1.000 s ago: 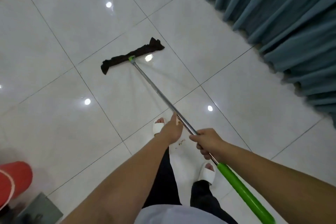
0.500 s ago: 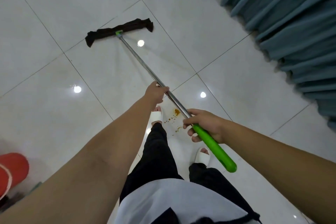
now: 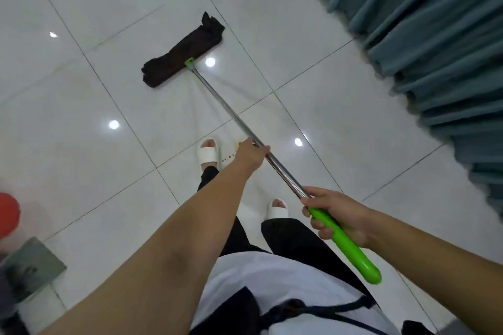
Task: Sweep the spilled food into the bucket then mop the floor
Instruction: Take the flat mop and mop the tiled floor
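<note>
A flat mop with a dark brown cloth head (image 3: pixel 183 50) lies on the white tiled floor (image 3: pixel 81 160) ahead of me. Its steel pole (image 3: pixel 226 110) runs back to a green grip (image 3: pixel 345 245). My left hand (image 3: pixel 249 153) is closed around the steel pole midway. My right hand (image 3: pixel 336 213) grips the pole where steel meets the green grip. Small orange-brown food specks (image 3: pixel 230 155) lie on the tile between my left sandal and my left hand, partly hidden by the hand.
A red bucket (image 3: pixel 8 215) shows at the left edge, with a grey dustpan (image 3: pixel 30 266) below it. Teal curtains (image 3: pixel 435 35) hang along the right side. My feet in white sandals (image 3: pixel 208 153) stand under the pole.
The mop head has come back toward me and turned, its right end now pointing farther away. My right hand sits a little lower on the green grip.
</note>
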